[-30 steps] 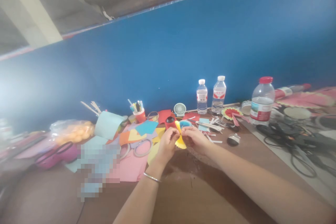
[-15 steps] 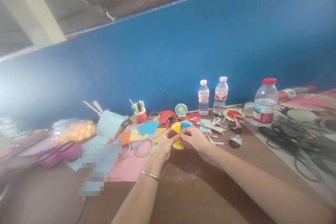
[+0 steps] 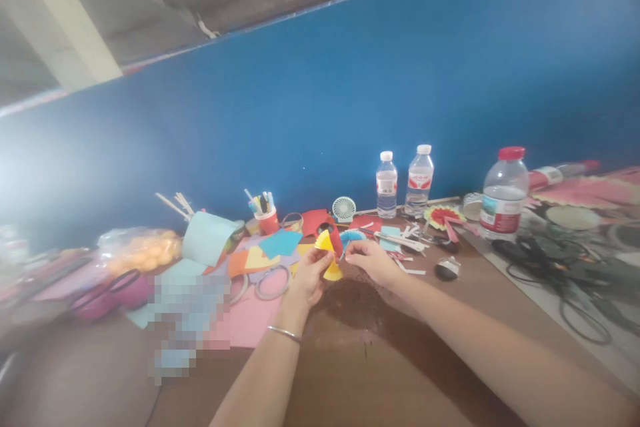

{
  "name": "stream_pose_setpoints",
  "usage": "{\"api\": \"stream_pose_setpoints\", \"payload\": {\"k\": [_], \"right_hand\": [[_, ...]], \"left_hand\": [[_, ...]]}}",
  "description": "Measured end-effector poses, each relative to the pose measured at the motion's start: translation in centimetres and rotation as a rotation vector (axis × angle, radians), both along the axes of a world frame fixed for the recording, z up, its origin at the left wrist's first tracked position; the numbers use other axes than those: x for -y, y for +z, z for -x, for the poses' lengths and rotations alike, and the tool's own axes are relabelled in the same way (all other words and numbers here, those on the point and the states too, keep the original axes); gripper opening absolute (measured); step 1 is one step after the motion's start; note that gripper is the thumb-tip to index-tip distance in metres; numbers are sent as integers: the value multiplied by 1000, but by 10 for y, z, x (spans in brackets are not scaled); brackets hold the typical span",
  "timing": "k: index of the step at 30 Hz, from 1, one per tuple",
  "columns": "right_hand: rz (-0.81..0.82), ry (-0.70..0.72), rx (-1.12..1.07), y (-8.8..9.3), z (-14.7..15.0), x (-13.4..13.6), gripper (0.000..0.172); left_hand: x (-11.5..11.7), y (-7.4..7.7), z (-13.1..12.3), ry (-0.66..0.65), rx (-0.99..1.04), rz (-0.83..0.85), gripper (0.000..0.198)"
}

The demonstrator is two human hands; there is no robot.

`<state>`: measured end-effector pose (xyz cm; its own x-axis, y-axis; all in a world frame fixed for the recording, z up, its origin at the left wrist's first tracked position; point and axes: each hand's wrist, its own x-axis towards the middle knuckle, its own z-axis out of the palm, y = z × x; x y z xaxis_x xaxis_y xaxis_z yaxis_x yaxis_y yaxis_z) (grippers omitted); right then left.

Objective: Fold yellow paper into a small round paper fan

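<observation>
Between its thumb and fingers, my left hand (image 3: pixel 311 273) grips a yellow pleated paper fan (image 3: pixel 325 240), pinched at the middle so that its folds spread above and below. Just to the right, my right hand (image 3: pixel 370 260) has its fingertips drawn together, a small gap away from the yellow fan. Whether anything small is between those fingertips is hidden. Behind the right hand shows a blue pleated paper piece (image 3: pixel 353 236); I cannot tell what it rests on. A red roll (image 3: pixel 336 240) is partly covered behind the yellow fan.
Coloured paper sheets (image 3: pixel 280 245) and tape rings (image 3: pixel 273 282) lie to the left, near a pen cup (image 3: pixel 269 220). Paper strips (image 3: pixel 407 240) and a small fan (image 3: pixel 344 209) are further back. Water bottles (image 3: pixel 387 187) and a larger bottle (image 3: pixel 504 197) stand right, beside black cables (image 3: pixel 545 267).
My left hand has moved slightly left with the yellow fan, turning it. The fingertips of my right hand have come away from the fan, where they were touching it before.
</observation>
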<state>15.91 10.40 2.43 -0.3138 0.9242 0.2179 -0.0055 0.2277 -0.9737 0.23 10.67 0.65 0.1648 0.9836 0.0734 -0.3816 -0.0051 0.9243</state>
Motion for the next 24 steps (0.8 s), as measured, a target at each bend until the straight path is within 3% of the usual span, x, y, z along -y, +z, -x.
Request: {"api": "stream_pose_setpoints", "payload": {"k": [5, 9, 13, 20, 24], "right_hand": [[154, 135, -290, 1, 6, 5, 9], [323, 145, -418, 0, 9, 8, 9], [294, 83, -406, 0, 6, 7, 11], [409, 109, -380, 0, 6, 8, 12], [291, 88, -286, -2, 8, 7, 19]], "left_hand": [[2, 3, -2, -21, -10, -48, 38], [2, 3, -2, -3, -41, -69, 35], [2, 1, -3, -4, -54, -85, 28], [4, 2, -4, 2, -73, -69, 25], [5, 3, -4, 15, -80, -34, 22]]}}
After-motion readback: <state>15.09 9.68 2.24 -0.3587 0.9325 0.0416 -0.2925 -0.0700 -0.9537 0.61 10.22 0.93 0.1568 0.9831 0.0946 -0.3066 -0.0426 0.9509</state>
